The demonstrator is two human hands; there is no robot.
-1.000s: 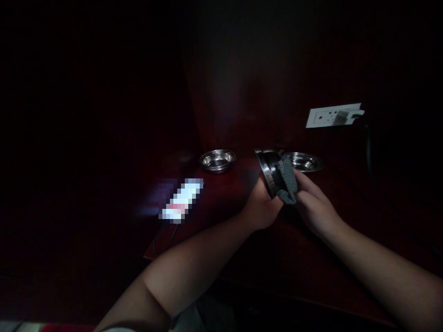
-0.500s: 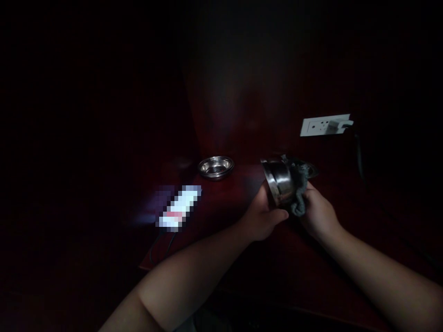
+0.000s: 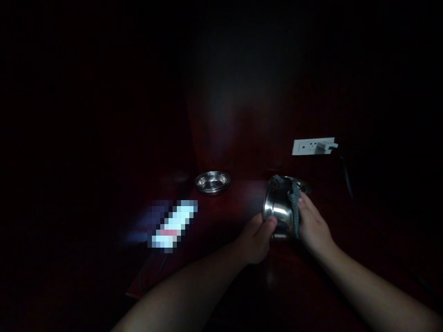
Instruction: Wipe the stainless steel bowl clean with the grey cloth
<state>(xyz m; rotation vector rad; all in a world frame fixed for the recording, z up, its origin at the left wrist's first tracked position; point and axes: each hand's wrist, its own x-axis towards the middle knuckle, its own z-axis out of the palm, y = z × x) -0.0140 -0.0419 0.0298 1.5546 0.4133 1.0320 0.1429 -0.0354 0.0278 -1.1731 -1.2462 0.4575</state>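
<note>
A shiny steel bowl, tipped on its side, is between my two hands. My left hand grips its rim, the thumb on the outer wall and the fingers mostly hidden behind. Against the base my right hand presses a dark grey-green cloth, its fingers closed over it. Part of the cloth also shows at the bowl's upper edge. Behind the bowl, the edge of another steel dish is partly visible.
Steel bowls, apparently stacked, stand on the dark red table left of my hands. A lit phone, blurred out, lies nearer with a cable. On the back wall is a white socket plate with a plug and a hanging cord.
The bowl has turned so more of its side wall faces me. My right hand has shifted up along the base with the cloth. The whole view has tilted slightly upward.
</note>
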